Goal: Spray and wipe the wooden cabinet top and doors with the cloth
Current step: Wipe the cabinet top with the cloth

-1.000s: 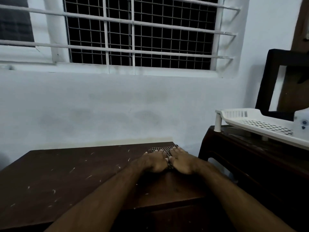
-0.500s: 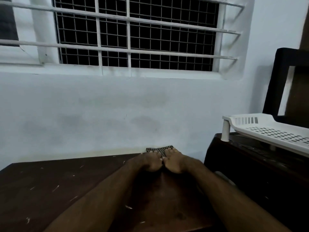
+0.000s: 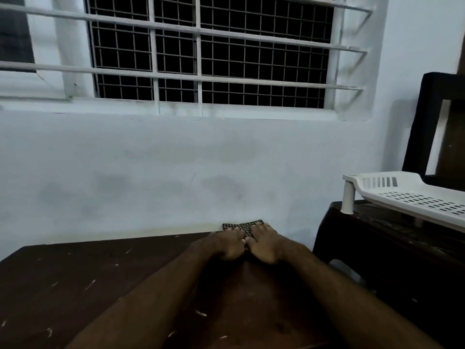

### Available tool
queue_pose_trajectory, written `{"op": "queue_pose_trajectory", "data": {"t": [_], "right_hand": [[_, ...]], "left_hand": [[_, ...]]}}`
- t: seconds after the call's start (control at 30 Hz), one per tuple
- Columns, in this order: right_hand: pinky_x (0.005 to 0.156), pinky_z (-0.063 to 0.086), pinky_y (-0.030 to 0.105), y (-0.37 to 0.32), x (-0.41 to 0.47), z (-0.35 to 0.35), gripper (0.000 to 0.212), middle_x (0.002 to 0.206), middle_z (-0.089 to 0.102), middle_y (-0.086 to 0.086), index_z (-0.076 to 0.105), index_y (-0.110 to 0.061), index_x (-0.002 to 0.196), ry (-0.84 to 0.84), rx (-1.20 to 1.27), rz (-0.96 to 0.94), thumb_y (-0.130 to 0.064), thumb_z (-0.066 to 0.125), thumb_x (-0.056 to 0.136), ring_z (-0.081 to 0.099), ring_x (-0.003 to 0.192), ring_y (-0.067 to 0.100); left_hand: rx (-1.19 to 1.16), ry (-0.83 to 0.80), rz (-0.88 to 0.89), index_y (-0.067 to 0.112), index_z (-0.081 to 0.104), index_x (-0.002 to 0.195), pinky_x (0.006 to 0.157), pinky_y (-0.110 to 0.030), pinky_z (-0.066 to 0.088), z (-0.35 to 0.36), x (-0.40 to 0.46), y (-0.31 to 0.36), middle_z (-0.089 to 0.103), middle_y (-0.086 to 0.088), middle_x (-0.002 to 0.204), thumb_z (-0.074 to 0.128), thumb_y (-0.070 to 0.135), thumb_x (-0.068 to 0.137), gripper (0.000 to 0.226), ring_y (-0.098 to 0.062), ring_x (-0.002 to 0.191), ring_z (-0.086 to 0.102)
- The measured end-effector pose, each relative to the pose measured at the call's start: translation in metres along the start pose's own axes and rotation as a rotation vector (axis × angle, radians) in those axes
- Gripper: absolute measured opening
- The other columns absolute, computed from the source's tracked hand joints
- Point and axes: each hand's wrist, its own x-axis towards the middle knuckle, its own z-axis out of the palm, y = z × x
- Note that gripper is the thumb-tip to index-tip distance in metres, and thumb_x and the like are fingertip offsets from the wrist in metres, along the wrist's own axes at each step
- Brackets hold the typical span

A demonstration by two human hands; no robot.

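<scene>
Fingers [image 3: 232,234] of the left hand [image 3: 226,244] laid flat and fairly straight on the checked cloth [image 3: 242,226], tips pointing toward the wall; fingers of the right hand [image 3: 265,244] likewise extended and pressed down on the same cloth, no curl around it visible. Thumbs side by side at the middle, touching or nearly so; hard to tell which in the dim light. Both hands set close together, palms down, knuckles slightly raised. Only the far edge of the cloth showing beyond the fingertips, a dark fabric with a fine light check, lying at the back right part of the wooden cabinet top [image 3: 75,285], just against the foot of the white wall [image 3: 176,172]. Both forearms bare, stretching from the lower edge of the view and converging on the cloth. Cabinet top dark brown, dotted with small pale flecks [image 3: 89,285] across its left and near areas. To the right, apart from the cabinet by a narrow gap, a darker wooden table [image 3: 377,248] carrying a white slotted plastic rack [image 3: 415,195] on short white legs. Behind that, a dark frame [image 3: 425,122] leaning at the right edge. Above, a barred window [image 3: 201,51] with white grille, black outside.
</scene>
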Motion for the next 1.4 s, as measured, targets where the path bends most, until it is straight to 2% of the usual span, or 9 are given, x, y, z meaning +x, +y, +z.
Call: {"op": "queue_pose_trajectory", "data": {"t": [0.23,0.4,0.53,0.67,0.73,0.8,0.93,1.23,1.4], "right_hand": [[0.124,0.001,0.053,-0.01,-0.025,0.01,0.058,0.162,0.009,0.031,0.02,0.001,0.154,0.026,0.045,-0.004,-0.03,0.01,0.106,0.006,0.152,0.043],[0.124,0.002,0.05,-0.01,0.031,0.011,0.097,0.167,-0.003,0.016,0.012,-0.01,0.159,-0.054,-0.011,0.017,-0.061,-0.004,0.078,-0.006,0.155,0.031],[0.124,0.001,0.052,-0.011,0.04,0.016,0.101,0.168,-0.006,0.01,0.008,-0.018,0.16,-0.073,-0.009,0.049,-0.066,-0.007,0.071,-0.008,0.155,0.03],[0.124,-0.001,0.05,-0.049,-0.01,0.006,0.072,0.168,0.002,0.013,0.008,-0.011,0.159,-0.025,-0.034,0.063,-0.049,0.007,0.098,-0.001,0.155,0.029],[0.124,-0.004,0.048,-0.063,-0.024,-0.001,0.067,0.168,-0.001,0.013,0.006,-0.008,0.159,-0.021,-0.043,0.03,-0.044,0.011,0.102,-0.005,0.155,0.028],[0.125,-0.003,0.045,-0.071,-0.019,-0.004,0.067,0.168,-0.006,0.012,0.004,-0.008,0.159,-0.044,0.015,-0.008,-0.045,0.012,0.103,-0.007,0.155,0.026],[0.125,-0.002,0.047,-0.092,0.006,-0.004,0.068,0.168,-0.006,0.012,0.001,-0.009,0.159,-0.048,0.039,-0.043,-0.046,0.011,0.103,-0.005,0.155,0.027],[0.125,-0.001,0.047,-0.105,-0.01,0.006,0.07,0.168,-0.009,0.011,-0.003,-0.008,0.159,-0.109,0.024,-0.056,-0.049,0.008,0.103,-0.008,0.155,0.028],[0.125,0.001,0.05,-0.111,0.028,-0.005,0.072,0.168,-0.004,0.012,0.003,-0.01,0.16,-0.038,0.032,-0.05,-0.051,0.009,0.101,-0.003,0.155,0.028]], "left_hand": [[0.132,-0.1,0.051,0.014,0.021,0.16,0.126,-0.048,0.013,-0.005,-0.02,-0.004,0.014,-0.007,0.17,0.022,0.037,0.11,0.055,-0.023,0.156,0.013],[0.089,-0.054,-0.016,0.011,0.019,0.161,0.126,-0.044,0.014,-0.009,-0.003,-0.016,0.013,-0.011,0.169,0.024,0.033,0.11,0.055,-0.027,0.156,0.014],[0.046,-0.043,-0.011,0.015,0.016,0.162,0.127,-0.046,0.01,-0.005,-0.005,-0.022,0.01,-0.008,0.17,0.023,0.036,0.11,0.057,-0.024,0.157,0.01],[0.086,-0.104,0.016,0.016,0.011,0.162,0.127,-0.041,0.008,-0.008,-0.032,-0.033,0.007,-0.005,0.17,0.021,0.037,0.11,0.056,-0.021,0.157,0.009],[0.103,-0.115,0.024,0.017,0.007,0.162,0.127,-0.046,0.004,-0.01,-0.047,-0.041,0.004,-0.001,0.171,0.019,0.036,0.111,0.056,-0.019,0.157,0.006],[0.087,-0.107,0.013,0.016,0.009,0.162,0.126,-0.045,0.005,-0.014,-0.057,-0.049,0.006,-0.002,0.17,0.021,0.032,0.111,0.055,-0.02,0.157,0.007],[-0.022,-0.073,-0.043,0.011,0.017,0.16,0.122,-0.027,0.008,-0.018,-0.055,-0.071,0.012,-0.009,0.169,0.028,0.024,0.111,0.052,-0.022,0.156,0.012],[-0.012,-0.062,-0.018,0.016,0.014,0.162,0.126,-0.031,0.008,-0.009,-0.074,-0.089,0.013,-0.004,0.17,0.025,0.032,0.111,0.054,-0.017,0.156,0.012],[-0.114,-0.026,-0.062,0.013,0.014,0.162,0.125,-0.033,0.007,-0.017,-0.053,-0.098,0.01,-0.008,0.17,0.026,0.028,0.111,0.054,-0.023,0.157,0.01]]}}
